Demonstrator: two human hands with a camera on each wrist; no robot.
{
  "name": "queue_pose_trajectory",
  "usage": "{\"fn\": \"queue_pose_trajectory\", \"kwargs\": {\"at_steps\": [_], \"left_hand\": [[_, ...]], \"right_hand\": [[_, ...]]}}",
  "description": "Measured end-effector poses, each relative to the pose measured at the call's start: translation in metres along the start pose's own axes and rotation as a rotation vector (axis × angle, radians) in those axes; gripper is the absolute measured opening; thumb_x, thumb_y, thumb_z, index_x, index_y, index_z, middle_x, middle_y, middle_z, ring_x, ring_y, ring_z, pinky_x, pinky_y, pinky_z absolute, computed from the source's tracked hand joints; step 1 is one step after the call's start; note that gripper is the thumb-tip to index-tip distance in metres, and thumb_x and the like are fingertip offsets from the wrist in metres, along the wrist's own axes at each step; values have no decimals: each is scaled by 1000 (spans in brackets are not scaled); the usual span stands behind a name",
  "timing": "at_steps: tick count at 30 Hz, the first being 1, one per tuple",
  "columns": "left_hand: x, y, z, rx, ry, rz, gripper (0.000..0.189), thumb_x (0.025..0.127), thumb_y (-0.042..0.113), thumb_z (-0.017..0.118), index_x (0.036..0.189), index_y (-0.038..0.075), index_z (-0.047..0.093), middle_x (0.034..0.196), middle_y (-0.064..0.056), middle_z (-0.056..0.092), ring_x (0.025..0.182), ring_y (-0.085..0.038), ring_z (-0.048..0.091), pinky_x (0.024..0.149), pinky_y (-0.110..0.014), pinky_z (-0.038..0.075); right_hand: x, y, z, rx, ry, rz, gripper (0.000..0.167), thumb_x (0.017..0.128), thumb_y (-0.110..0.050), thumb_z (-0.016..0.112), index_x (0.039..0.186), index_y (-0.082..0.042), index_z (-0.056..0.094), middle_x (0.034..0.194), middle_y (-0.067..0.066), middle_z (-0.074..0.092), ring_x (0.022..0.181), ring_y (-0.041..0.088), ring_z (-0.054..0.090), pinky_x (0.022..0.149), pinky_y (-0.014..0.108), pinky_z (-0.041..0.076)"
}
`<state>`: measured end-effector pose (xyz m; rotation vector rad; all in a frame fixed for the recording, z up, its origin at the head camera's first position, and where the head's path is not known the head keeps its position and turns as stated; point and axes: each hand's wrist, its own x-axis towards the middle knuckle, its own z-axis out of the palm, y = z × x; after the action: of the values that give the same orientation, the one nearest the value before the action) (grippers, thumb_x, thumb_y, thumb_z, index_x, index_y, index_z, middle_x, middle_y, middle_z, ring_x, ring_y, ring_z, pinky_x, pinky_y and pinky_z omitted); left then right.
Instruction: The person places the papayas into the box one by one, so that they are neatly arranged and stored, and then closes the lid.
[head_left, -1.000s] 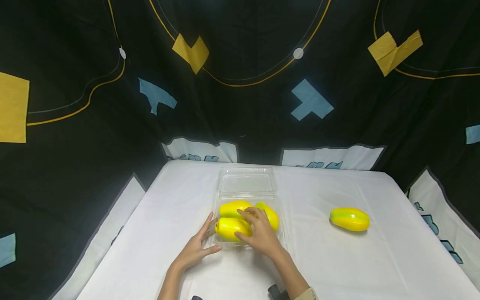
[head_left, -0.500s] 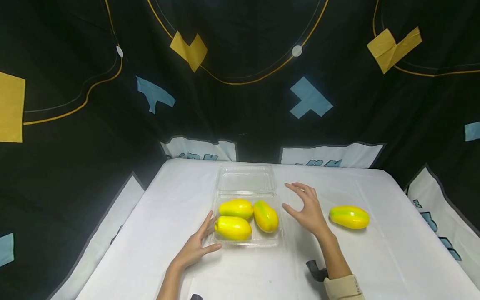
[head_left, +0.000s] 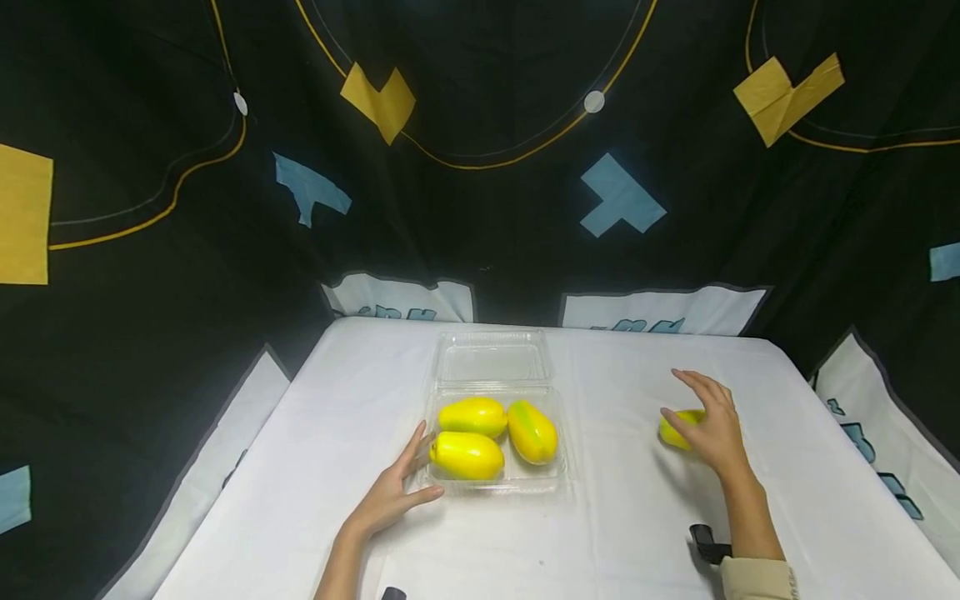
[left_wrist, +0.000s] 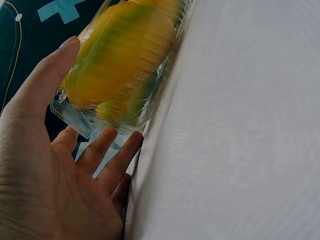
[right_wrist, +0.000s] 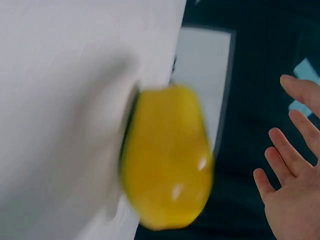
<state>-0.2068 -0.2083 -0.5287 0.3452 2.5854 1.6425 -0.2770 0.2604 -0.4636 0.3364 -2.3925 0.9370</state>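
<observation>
A clear plastic clamshell box [head_left: 491,485] lies with its lid folded back. Inside it are three yellow papayas, one at the back [head_left: 472,416], one in front [head_left: 467,456] and one at the right [head_left: 532,433]. My left hand [head_left: 386,500] has its fingers spread along the box's left side; in the left wrist view the fingertips are right at its wall. Over to the right, my right hand [head_left: 716,433] hovers, thumb and fingers parted, above a fourth papaya [right_wrist: 167,160] on the table. That hand partly covers this papaya in the head view.
A white cloth covers the table [head_left: 600,533]. The raised lid [head_left: 491,360] extends toward the far edge. Dark curtains [head_left: 480,242] with yellow and blue patches hang behind and at the sides. A black strap piece [head_left: 708,542] sits at my right wrist.
My right hand has let go of the right-hand papaya in the box, then swept right to the papaya on the table. My left hand has stayed at the box.
</observation>
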Motion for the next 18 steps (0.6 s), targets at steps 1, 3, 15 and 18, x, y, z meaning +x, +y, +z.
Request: {"fn": "queue_pose_trajectory", "kwargs": {"at_steps": [1, 3, 15, 18], "left_hand": [[0, 0, 0, 2, 3, 1, 96, 77, 33, 73, 149, 32, 9, 149, 4, 27, 129, -28, 38, 100, -68, 12], [0, 0, 0, -1, 4, 2, 95, 77, 32, 73, 148, 33, 10, 149, 4, 28, 129, -28, 38, 100, -68, 12], [0, -4, 0, -22, -11, 16, 95, 79, 31, 72, 149, 33, 7, 149, 1, 27, 130, -31, 36, 99, -69, 15], [0, -3, 0, -26, -8, 15, 95, 79, 31, 72, 149, 32, 7, 149, 1, 27, 130, -31, 36, 99, -69, 14]], "right_hand": [[-2, 4, -3, -11, -6, 3, 60, 70, -2, 77, 126, -4, 54, 127, 20, 47, 118, 41, 35, 95, 62, 26], [-7, 13, -9, -26, -27, 10, 61, 70, -2, 76, 126, -2, 53, 127, 23, 45, 118, 44, 33, 96, 64, 23], [-29, 42, -16, -103, -240, 121, 69, 70, -13, 77, 129, 5, 46, 129, 29, 37, 117, 48, 27, 92, 69, 22], [-29, 43, -16, -109, -282, 146, 69, 71, -13, 77, 130, 6, 45, 129, 30, 36, 117, 48, 27, 92, 69, 23]]}}
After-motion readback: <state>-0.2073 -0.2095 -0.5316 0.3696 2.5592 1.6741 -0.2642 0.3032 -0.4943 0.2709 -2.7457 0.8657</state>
